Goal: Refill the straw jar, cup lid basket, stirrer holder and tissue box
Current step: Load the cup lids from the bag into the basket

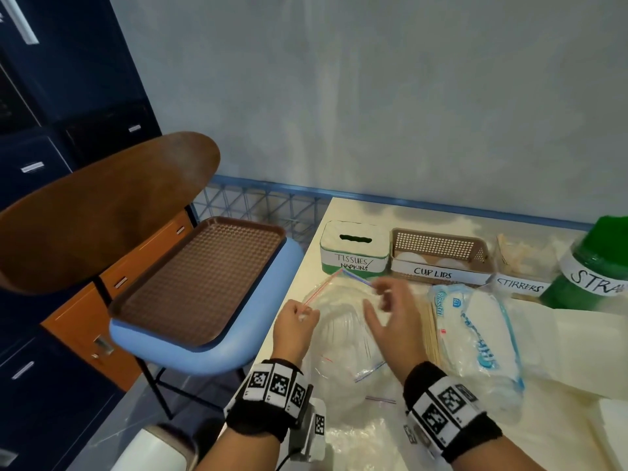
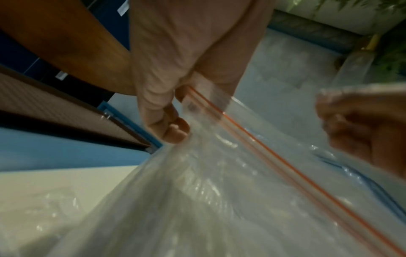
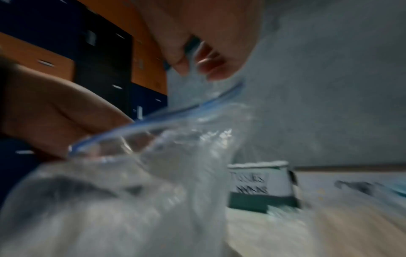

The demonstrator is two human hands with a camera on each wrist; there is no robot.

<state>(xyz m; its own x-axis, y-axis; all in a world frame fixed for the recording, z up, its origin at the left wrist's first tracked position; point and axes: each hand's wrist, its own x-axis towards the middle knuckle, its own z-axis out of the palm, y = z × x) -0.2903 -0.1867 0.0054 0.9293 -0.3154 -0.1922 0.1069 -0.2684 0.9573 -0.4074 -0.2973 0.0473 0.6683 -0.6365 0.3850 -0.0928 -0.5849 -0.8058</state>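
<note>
Left hand [image 2: 175, 69] pinching zip bag [image 2: 197, 200] red strip; right hand [image 3: 197, 43] pinching blue strip, head view blurs it

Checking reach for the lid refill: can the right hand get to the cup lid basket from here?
Probably yes: the right hand hovers just in front of the cup lid basket, whose open top looks unobstructed, but it pinches the zip bag.
</note>
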